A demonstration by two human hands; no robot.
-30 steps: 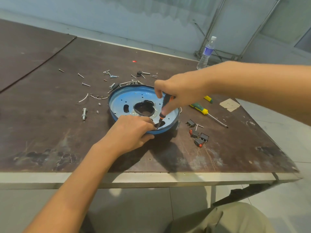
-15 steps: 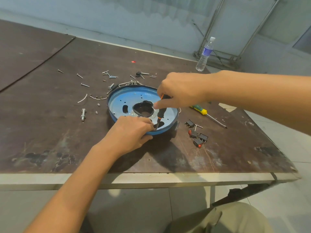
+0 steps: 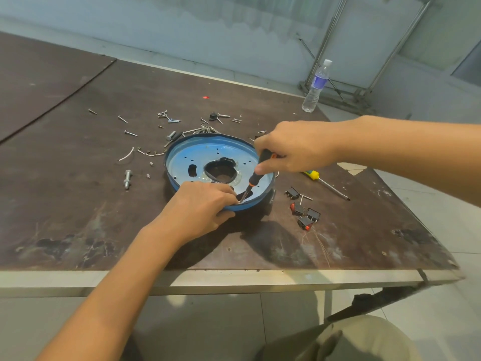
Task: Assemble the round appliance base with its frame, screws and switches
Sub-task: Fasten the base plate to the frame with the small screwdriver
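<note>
Blue base sits between your hands: left hand curled over its near rim, right hand gripping the screwdriver. You look early on: switches right of your left hand and screws beyond both lie loose on the surface

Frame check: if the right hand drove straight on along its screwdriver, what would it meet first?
Likely the blue base near its front rim: the screwdriver in the right hand points down there, close beside the fingertips of the left hand. Depth is unclear.
</note>
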